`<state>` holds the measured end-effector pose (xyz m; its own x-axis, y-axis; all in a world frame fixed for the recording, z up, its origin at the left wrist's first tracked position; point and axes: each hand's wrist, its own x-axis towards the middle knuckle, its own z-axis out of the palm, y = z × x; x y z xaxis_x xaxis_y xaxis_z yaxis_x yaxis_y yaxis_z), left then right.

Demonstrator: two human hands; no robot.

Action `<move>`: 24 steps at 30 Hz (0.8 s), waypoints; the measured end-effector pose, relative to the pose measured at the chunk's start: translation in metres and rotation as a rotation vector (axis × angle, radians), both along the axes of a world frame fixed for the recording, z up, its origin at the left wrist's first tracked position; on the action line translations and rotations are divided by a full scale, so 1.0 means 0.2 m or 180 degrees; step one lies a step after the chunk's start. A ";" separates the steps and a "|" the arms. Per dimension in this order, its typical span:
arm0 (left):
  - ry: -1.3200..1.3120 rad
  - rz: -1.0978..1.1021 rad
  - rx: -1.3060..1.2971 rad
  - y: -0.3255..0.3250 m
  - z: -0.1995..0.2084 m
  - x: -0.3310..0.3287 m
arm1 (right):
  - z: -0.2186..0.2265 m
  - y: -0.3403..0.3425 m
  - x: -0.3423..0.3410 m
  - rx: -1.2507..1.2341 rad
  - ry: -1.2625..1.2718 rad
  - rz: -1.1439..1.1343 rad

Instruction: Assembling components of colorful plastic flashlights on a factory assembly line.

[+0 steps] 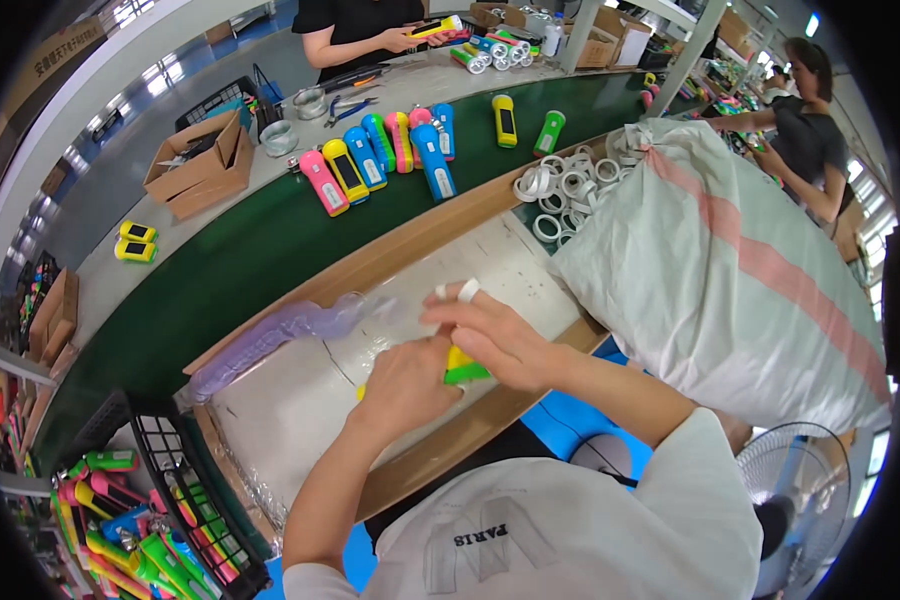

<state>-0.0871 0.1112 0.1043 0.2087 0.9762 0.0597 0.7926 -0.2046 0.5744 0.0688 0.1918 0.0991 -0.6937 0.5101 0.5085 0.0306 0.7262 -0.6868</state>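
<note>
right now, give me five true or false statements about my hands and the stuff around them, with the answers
1. The left hand holds a yellow-and-green item. True.
2. The right hand has bare fingers. False: white bands sit on them.
3. The black crate stands at the person's right. False: it stands at their left.
4. A pile of white rings lies beside the big sack. True.
5. The purple plastic lies on the sack. False: it lies toward the left of the tray.
</note>
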 end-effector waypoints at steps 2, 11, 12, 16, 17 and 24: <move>-0.0029 -0.0189 0.0088 0.00 -0.03 0.05 | -0.01 0.00 0.02 -0.0708 -0.0081 -0.0094; -0.0316 0.0226 0.0151 -0.01 0.05 0.04 | 0.09 -0.03 0.04 -0.0338 0.0027 0.0029; -0.0786 -0.0223 -0.0320 -0.04 0.07 0.01 | 0.12 -0.05 0.04 0.0548 0.0422 0.0417; 0.0299 0.0311 -0.0299 0.05 0.01 0.11 | -0.13 0.03 0.04 -0.1925 -0.0095 -0.0627; 0.0919 0.0398 0.0144 0.11 -0.09 0.09 | -0.18 0.07 0.00 -0.1918 -0.0082 -0.0607; -0.0170 -0.0082 0.0302 0.03 -0.10 0.00 | 0.00 0.00 0.00 -0.1332 0.0363 0.0205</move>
